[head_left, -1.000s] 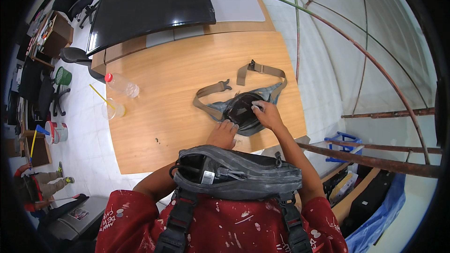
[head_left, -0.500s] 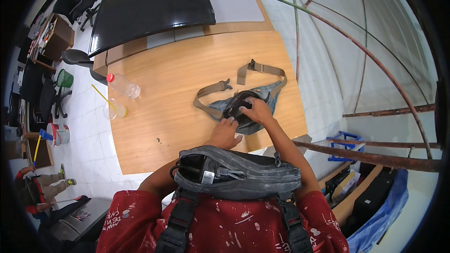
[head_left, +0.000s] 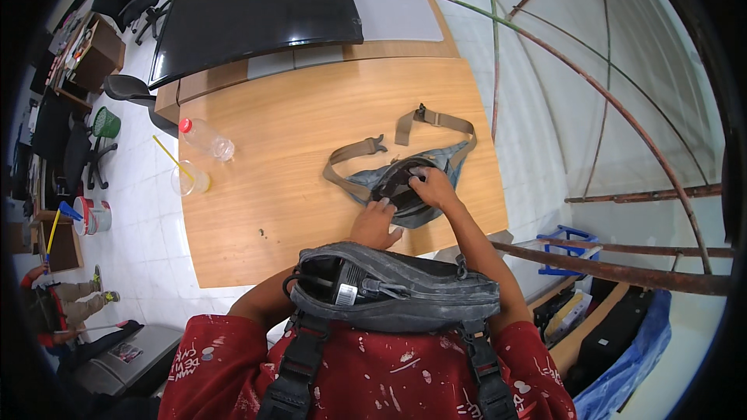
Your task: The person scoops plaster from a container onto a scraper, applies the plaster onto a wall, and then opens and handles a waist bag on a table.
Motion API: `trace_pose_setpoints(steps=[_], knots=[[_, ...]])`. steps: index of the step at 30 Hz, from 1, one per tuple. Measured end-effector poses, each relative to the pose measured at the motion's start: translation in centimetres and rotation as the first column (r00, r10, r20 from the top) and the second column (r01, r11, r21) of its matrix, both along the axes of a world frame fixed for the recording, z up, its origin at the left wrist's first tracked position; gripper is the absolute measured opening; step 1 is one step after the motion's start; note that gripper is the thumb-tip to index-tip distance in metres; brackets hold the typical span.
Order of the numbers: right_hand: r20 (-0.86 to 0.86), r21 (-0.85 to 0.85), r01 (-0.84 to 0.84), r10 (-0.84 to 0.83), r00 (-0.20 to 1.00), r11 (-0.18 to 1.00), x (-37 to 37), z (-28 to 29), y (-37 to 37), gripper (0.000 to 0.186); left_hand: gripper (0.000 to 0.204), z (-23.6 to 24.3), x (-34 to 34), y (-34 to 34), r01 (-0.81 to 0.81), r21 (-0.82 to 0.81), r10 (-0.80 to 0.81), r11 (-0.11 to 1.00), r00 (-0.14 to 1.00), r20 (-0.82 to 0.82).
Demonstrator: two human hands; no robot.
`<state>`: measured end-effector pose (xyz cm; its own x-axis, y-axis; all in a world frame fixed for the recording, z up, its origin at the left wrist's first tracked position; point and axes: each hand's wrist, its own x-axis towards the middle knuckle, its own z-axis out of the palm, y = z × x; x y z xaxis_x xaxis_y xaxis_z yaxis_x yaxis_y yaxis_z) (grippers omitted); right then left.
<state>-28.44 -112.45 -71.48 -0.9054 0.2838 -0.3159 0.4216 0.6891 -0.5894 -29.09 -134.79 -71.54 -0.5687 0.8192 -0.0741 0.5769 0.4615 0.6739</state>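
Observation:
A blue-grey waist bag with brown webbing straps lies on the wooden table, its dark main pocket gaping. My left hand grips the near left rim of the opening, fingers hooked over the edge and thumb apart. Bent fingers of my right hand pinch at the bag's inner lining on the right of the opening. What lies deeper in the pocket is too dark to make out. One strap ends in a buckle on the bag's far left; the other strap curves beyond it.
A red-capped clear bottle lies on the table's left, by a plastic cup with a yellow straw. A large black screen covers the far end. Rusty metal poles stand at right. A grey bag hangs at my chest.
My right hand's fingers have drawn together and shifted slightly right at the bag's opening, which gapes wider. The left hand stays at the near rim.

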Motion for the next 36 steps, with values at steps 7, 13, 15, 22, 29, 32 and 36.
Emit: trace_pose_setpoints(steps=[7, 13, 15, 22, 29, 32, 36], knots=[[0.072, 0.020, -0.080, 0.078, 0.994, 0.997, -0.2, 0.3, 0.4, 0.044, 0.044, -0.2, -0.4, 0.8, -0.137, 0.037, 0.129, 0.990, 0.977, 0.172], [-0.005, -0.030, -0.150, 0.150, 0.989, 0.988, 0.7, 3.2, 0.1, 0.047, 0.028, -2.2, -1.2, 1.2, -0.542, 0.084, 0.362, 0.836, 0.660, 0.658], [-0.009, -0.132, -0.134, 0.134, 0.991, 0.982, 0.9, 4.5, 0.3, 0.046, 0.025, -3.4, -1.1, 1.5, -0.616, 0.112, 0.390, 0.780, 0.617, 0.684], [-0.098, -0.424, 0.191, -0.254, 0.962, 0.885, 3.4, 6.6, 0.6, 0.028, 0.018, 0.7, -2.7, 2.4, -0.672, 0.461, 0.101, 0.579, 0.620, 0.778], [0.035, -0.913, 0.288, -0.650, 0.759, 0.288, 1.8, 11.3, -3.5, 0.024, 0.049, 7.1, -5.4, 3.0, -0.535, 0.446, -0.313, 0.717, 0.326, 0.892], [0.013, -0.915, 0.280, -0.671, 0.741, 0.292, 2.2, 11.9, -4.3, 0.022, 0.047, 9.1, -4.7, 2.3, -0.599, 0.418, -0.400, 0.683, 0.172, 0.900], [-0.245, -0.748, 0.249, -0.604, 0.758, 0.616, 1.8, 12.8, -5.3, 0.032, 0.046, 8.0, -3.5, 0.9, -0.693, 0.237, -0.325, 0.680, 0.004, 0.946]])
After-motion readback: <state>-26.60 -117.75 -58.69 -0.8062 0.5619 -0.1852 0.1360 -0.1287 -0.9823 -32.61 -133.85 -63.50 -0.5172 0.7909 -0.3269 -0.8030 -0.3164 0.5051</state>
